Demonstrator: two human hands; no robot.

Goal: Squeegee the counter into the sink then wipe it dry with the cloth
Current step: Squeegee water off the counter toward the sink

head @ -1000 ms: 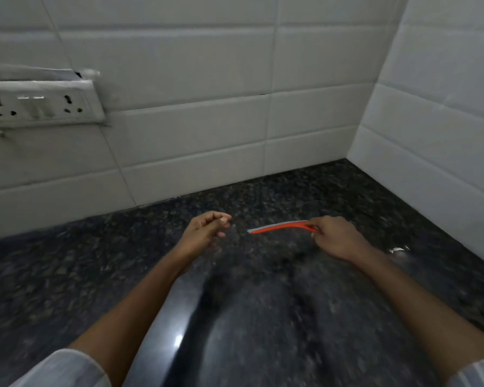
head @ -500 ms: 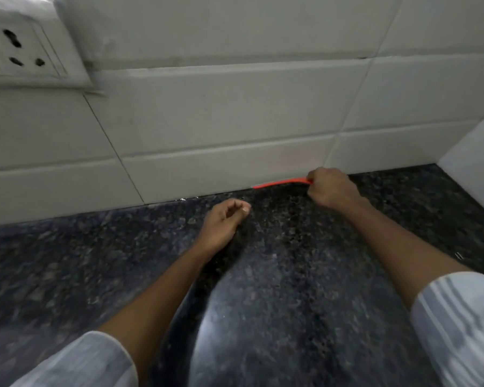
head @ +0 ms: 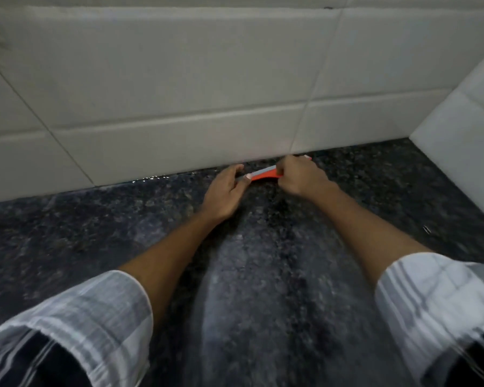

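Observation:
A thin orange squeegee (head: 264, 173) with a grey blade edge lies low on the dark speckled counter (head: 101, 227), close to the foot of the back wall. My right hand (head: 298, 175) is closed around its right part, and a bit of orange shows past the knuckles. My left hand (head: 226, 191) pinches the squeegee's left end between thumb and fingers. The middle of the tool is the only part fully visible. No sink and no cloth are in view.
White wall tiles (head: 179, 79) rise right behind the hands, and a second tiled wall (head: 464, 129) closes the corner on the right. Small water drops (head: 151, 178) glint along the wall joint to the left of my hands.
My left hand has moved forward and taken the squeegee's left end. My view has come closer to the wall, and the wall socket has left the frame.

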